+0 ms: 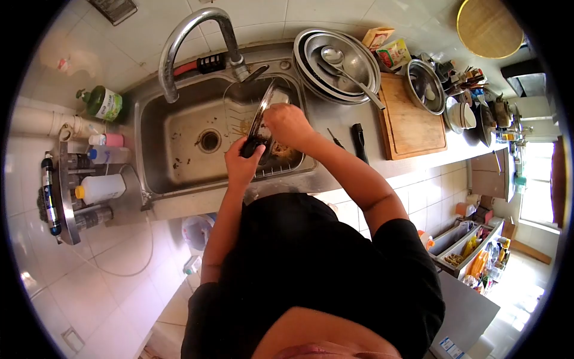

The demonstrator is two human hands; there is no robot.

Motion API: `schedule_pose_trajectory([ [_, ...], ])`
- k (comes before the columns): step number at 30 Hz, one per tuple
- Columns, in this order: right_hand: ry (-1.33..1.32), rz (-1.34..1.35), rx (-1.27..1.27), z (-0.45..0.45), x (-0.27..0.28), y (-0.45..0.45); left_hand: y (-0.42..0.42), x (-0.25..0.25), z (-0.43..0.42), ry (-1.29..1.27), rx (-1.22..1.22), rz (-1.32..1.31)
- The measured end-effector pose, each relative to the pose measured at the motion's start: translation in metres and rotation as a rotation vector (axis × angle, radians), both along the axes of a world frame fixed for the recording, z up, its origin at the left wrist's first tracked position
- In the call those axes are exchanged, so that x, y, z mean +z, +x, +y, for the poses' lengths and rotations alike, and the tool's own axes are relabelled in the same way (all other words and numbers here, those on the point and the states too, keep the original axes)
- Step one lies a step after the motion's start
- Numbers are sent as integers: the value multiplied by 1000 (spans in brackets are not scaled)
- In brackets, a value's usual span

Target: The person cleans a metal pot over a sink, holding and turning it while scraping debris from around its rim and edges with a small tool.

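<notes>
A dark, round pan or lid (261, 118) is tilted on its edge over the right part of the steel sink (197, 113). My left hand (242, 160) is wrapped round a black knob or handle at its lower end. My right hand (288, 125) is closed against its inner face; whatever is in those fingers is hidden. Behind it a wire rack (235, 110) sits in the sink, with brownish scraps near it. The chrome faucet (200, 18) arches over the sink's back left, away from both hands.
Stacked steel bowls (305, 66) hold a ladle (353, 78) at the back. Right of the sink are a black-handled tool (359, 142), a wooden cutting board (412, 125) and a colander (426, 87). Bottles (101, 188) and a green soap bottle (101, 103) stand left.
</notes>
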State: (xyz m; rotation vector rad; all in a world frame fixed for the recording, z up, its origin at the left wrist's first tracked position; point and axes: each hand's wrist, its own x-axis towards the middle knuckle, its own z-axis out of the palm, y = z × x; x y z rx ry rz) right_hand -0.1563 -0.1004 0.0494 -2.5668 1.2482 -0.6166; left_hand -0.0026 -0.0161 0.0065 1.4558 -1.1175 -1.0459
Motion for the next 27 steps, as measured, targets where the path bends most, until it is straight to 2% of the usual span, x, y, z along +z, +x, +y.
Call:
schedule_pose_trajectory([
  [1, 18, 72, 27, -1, -5, 3, 0, 0, 1, -3, -11, -1],
  [4, -6, -46, 36, 6, -4, 6, 2, -8, -1, -44, 3, -41],
  [8, -17, -43, 67, 3, -14, -3, 0, -5, 1, -56, -13, -54],
  [11, -3, -171, -51, 4, -7, -12, -3, -3, 2, -66, -2, -70],
  [14, -39, -112, 67, 22, -22, 1, -3, 3, 0, -19, -28, -63],
  [18, -128, -204, -35, 14, -8, -14, -2, -5, 0, -26, -6, -64],
  [19, -79, -294, -101, 11, -10, -16, -3, -5, 1, -28, 8, -56],
  [22, -74, -272, 27, 24, -18, -9, -4, -7, 0, -80, -5, -96],
  [23, -28, -338, 19, 28, -20, -5, -4, -6, 0, -59, -14, -84],
  [26, -54, -272, -44, 19, -16, -16, -3, 3, 0, -26, -26, -71],
  [27, -39, -353, -104, 15, -12, -19, -3, 1, 1, -35, -20, -74],
])
